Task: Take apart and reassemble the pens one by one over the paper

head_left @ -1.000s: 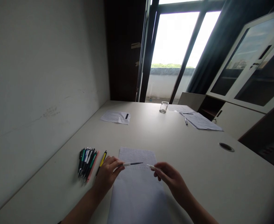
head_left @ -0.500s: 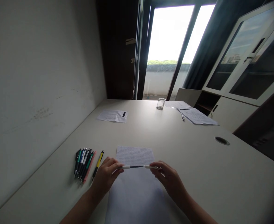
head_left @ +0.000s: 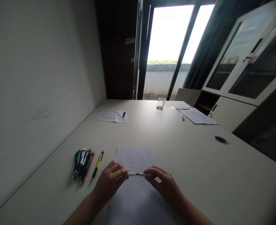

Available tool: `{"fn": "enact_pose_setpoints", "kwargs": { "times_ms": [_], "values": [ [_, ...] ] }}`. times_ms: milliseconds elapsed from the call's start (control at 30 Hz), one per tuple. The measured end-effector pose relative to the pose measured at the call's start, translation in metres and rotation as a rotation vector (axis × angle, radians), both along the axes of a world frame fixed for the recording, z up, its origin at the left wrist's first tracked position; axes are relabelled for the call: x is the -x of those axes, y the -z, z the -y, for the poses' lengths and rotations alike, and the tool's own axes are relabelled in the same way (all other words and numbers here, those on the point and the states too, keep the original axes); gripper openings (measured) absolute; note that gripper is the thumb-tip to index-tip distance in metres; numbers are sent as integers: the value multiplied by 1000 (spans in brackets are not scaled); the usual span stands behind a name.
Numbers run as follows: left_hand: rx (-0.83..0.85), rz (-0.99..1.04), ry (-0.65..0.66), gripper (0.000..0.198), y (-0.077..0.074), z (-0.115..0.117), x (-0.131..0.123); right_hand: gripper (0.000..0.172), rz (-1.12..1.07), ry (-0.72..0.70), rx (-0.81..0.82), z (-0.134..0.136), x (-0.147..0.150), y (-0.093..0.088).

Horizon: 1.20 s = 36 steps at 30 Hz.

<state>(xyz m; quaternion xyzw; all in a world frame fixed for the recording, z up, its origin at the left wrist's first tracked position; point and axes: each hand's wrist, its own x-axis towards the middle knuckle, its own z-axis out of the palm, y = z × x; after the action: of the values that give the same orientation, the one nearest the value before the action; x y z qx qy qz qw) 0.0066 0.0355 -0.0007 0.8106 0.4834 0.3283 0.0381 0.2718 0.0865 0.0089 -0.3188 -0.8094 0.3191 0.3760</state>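
My left hand (head_left: 110,181) pinches one white pen part (head_left: 131,174), with the fingers closed over its outer end. My right hand (head_left: 163,182) grips the other white pen part (head_left: 141,174) in the same way. Between them a short length of dark refill (head_left: 137,174) shows, and its tip is hidden inside the right part. Both parts lie in one level line above the paper (head_left: 135,155), whose top is covered in handwriting. To the left of my left hand is a yellow and black pen (head_left: 97,166).
Several pens (head_left: 83,167) lie bunched at the left on the white table (head_left: 187,156). Farther back are a folded paper (head_left: 112,116), a glass jar (head_left: 161,103), a stack of papers (head_left: 199,116) and a pen (head_left: 182,116). A round cable hole (head_left: 221,140) is at the right.
My hands have come closer together and slightly lower. The right pen part has slid over more of the refill, so less of its dark length shows.
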Motion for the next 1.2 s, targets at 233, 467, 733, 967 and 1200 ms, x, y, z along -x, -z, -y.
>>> {"fn": "enact_pose_setpoints", "kwargs": {
  "times_ms": [233,467,733,967,1200],
  "values": [
    [-13,6,-11,15,-1,3,-1,14,1,-1,22,3,1,-1],
    [-4,5,29,12,-2,3,-3,14,-56,-10,23,4,2,-3],
    [-17,52,56,12,-1,3,-4,19,-17,-4,39,4,0,8],
    [-24,39,27,11,0,2,-2,33,-40,10,-64,0,-1,10],
    [-17,47,24,15,0,2,-1,25,-7,20,-75,-1,-1,10]
  ]
}}
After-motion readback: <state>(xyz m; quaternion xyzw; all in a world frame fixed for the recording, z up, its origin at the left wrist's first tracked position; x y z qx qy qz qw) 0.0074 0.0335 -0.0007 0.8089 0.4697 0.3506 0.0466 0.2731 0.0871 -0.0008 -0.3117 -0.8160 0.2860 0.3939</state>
